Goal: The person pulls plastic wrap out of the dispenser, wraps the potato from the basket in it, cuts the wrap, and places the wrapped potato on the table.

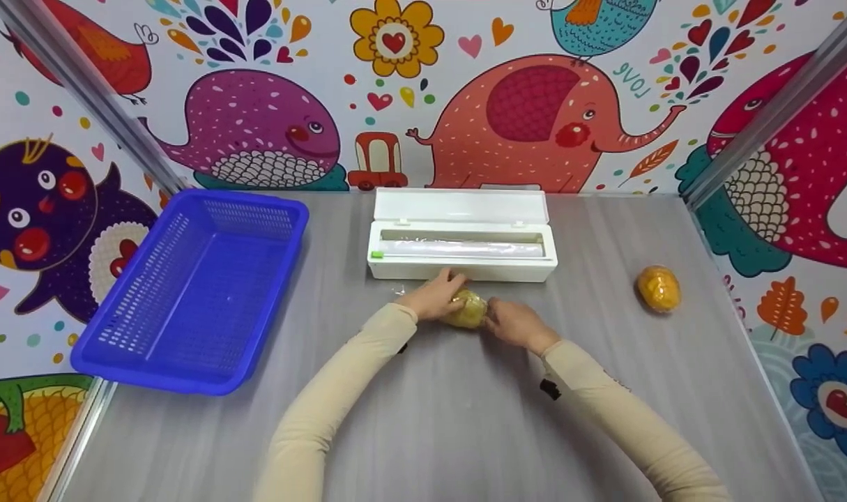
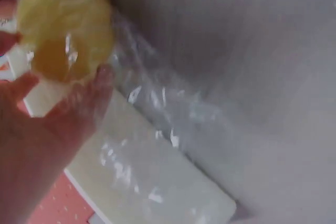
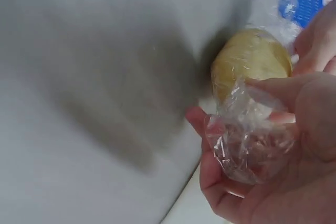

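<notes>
A pale yellow, rounded potato-like item [image 1: 469, 312] sits in front of the white cling film dispenser [image 1: 461, 270], between both hands. My left hand [image 1: 433, 296] holds its left side; in the left wrist view the thumb and fingers curve about it. Loose clear cling film [image 2: 152, 95] trails from that side, partly over the hand. My right hand [image 1: 519, 322] pinches bunched film [image 3: 244, 142] at the item's right end, as the right wrist view shows. The dispenser's lid stands raised, with a film roll [image 1: 465, 249] inside.
A blue plastic basket [image 1: 200, 300] stands at the left with nothing in it. At the right lies an orange-yellow round item [image 1: 659, 288] wrapped in shiny film. Patterned wall panels [image 1: 409, 97] enclose the grey table [image 1: 465, 432] at the back and sides.
</notes>
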Available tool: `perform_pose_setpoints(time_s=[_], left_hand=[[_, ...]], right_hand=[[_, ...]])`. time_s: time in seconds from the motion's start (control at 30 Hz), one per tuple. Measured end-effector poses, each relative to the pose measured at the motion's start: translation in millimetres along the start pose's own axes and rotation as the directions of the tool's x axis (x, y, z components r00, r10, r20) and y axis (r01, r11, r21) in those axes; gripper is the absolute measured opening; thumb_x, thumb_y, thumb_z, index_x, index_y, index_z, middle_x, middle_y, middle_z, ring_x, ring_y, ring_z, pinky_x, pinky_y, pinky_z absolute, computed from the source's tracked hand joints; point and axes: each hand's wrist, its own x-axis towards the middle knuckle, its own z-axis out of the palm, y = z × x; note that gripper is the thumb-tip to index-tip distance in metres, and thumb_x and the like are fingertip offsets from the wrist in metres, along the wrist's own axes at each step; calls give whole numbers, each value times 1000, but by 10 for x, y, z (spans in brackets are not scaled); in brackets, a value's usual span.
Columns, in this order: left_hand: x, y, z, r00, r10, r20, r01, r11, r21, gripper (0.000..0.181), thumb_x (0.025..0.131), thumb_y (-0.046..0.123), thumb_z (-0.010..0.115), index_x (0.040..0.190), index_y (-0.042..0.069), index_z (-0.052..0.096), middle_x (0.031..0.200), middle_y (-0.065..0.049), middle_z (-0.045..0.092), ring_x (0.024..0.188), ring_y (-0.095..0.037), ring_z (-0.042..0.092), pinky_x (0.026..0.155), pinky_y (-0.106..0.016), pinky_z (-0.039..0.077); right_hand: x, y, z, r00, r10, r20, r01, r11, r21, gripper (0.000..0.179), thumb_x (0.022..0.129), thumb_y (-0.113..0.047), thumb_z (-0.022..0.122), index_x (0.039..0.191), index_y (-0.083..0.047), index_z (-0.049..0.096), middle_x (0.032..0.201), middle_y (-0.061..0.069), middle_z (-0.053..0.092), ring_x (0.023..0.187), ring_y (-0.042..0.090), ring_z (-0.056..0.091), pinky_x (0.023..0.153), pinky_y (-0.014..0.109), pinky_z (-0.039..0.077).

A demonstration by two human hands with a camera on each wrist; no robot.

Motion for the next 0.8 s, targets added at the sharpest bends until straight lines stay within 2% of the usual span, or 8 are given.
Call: perform_pose_setpoints(time_s=[0.1, 0.17, 0.27, 0.37, 0.43, 0.53, 0.67, 0.8], left_hand=[[21, 64, 56, 995, 45, -89, -29, 985, 173, 34, 100, 20, 50, 133, 10, 54, 121, -16, 50, 107, -30, 57, 92, -43, 46], [27, 111, 89, 990, 69, -122, -29, 953, 303, 31, 100, 22, 50, 128, 12, 59, 119, -12, 54, 107, -27, 56, 91, -42, 46], [3, 185, 102, 992, 84, -98, -32, 893, 448, 33, 98, 27, 53, 126, 10, 61, 120, -10, 57, 113, -26, 53, 95, -43, 42], [-33, 220, 98, 993, 108, -42, -72, 859, 507, 38, 96, 28, 56, 127, 6, 59, 120, -10, 59, 114, -27, 52, 97, -43, 39], [-50, 213, 90, 993, 120, -17, -94, 854, 511, 40, 95, 28, 56, 129, 6, 59, 119, -10, 60, 114, -26, 53, 97, -43, 39], [-82, 181, 59, 993, 113, 33, -115, 874, 472, 48, 95, 31, 57, 134, 4, 54, 125, -11, 59, 117, -28, 52, 102, -45, 36], [-134, 139, 28, 989, 119, 92, -147, 900, 410, 63, 90, 36, 65, 140, 1, 46, 127, -15, 57, 118, -31, 52, 104, -49, 34], [-162, 134, 30, 984, 149, 99, -177, 889, 423, 66, 87, 32, 70, 140, 0, 45, 125, -17, 57, 116, -33, 53, 103, -48, 36]], right_hand=[[-4, -3, 23, 998, -21, -53, 16, 995, -94, 22, 90, -19, 66, 97, 1, 60, 83, 13, 63, 80, 35, 62, 75, 53, 48], [-17, -13, 47, 996, -45, -79, 31, 985, -168, 31, 86, -27, 71, 98, -1, 60, 84, 12, 64, 80, 35, 63, 75, 55, 46], [-28, -15, 110, 983, -120, -136, 75, 952, -297, 40, 78, -36, 79, 91, -2, 61, 78, 11, 63, 73, 33, 62, 72, 54, 45], [-37, 1, 190, 950, -226, -217, 118, 899, -422, 33, 76, -31, 80, 77, -4, 61, 68, 11, 61, 61, 32, 60, 63, 49, 45], [-42, 14, 235, 925, -277, -261, 132, 876, -464, 27, 76, -24, 78, 70, -5, 60, 62, 10, 59, 55, 31, 58, 58, 46, 45], [-64, 29, 275, 909, -297, -292, 138, 877, -461, 24, 77, -17, 76, 64, -6, 58, 57, 10, 57, 50, 30, 56, 53, 44, 45], [-100, 16, 264, 933, -256, -253, 139, 905, -402, 21, 80, -12, 74, 66, -3, 60, 59, 13, 59, 52, 33, 57, 53, 46, 47], [-137, -16, 212, 970, -180, -163, 122, 942, -312, 16, 84, -5, 69, 71, -1, 61, 64, 15, 61, 57, 36, 59, 54, 49, 49]])
